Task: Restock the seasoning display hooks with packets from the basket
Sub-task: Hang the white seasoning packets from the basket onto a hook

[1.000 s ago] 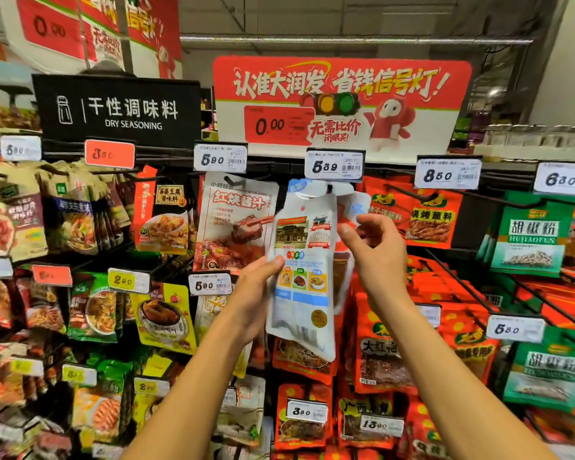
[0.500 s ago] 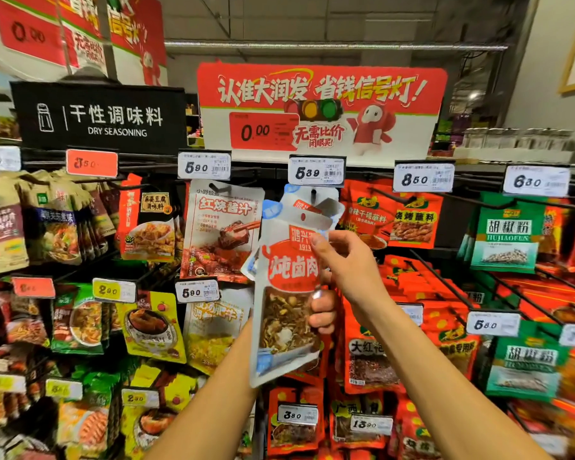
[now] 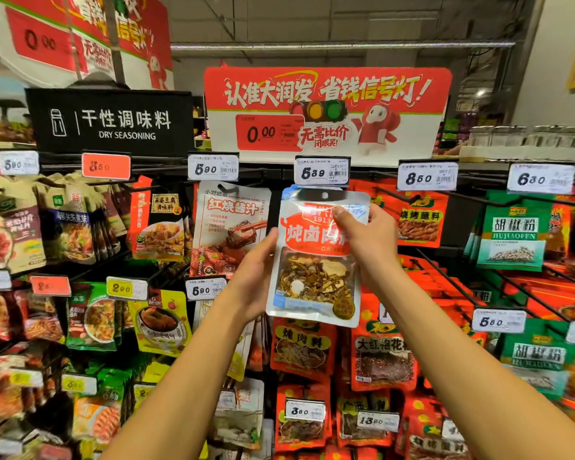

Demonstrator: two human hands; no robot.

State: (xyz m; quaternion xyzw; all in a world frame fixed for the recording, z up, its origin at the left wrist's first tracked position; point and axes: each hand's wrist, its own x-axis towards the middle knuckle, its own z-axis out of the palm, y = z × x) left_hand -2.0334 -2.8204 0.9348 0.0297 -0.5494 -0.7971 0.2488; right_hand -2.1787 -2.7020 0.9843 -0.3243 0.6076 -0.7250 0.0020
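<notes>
One packet [image 3: 316, 260], white with a red label and a clear window of dried spices, held upright at the centre of view, directly below the price tag [image 3: 322, 173] marked 6.89. Left hand [image 3: 256, 277] at the packet's 9 o'clock edge, palm against the side, fingers hidden behind the packet, so grasp there not confirmed. Right hand [image 3: 367, 239] at the 2 o'clock corner, thumb pressed on the front face, remaining fingers behind, pinching the packet. Punched hanging hole at 12 o'clock just beneath the tag; whether threaded on a hook cannot be told. Two hands, one packet held. Neighbouring sauce packet [image 3: 229, 227] at 9 o'clock, hanging. Black sign [image 3: 110, 122] reading DRY SEASONING at 10 o'clock; red banner [image 3: 327, 107] at 12 o'clock.
</notes>
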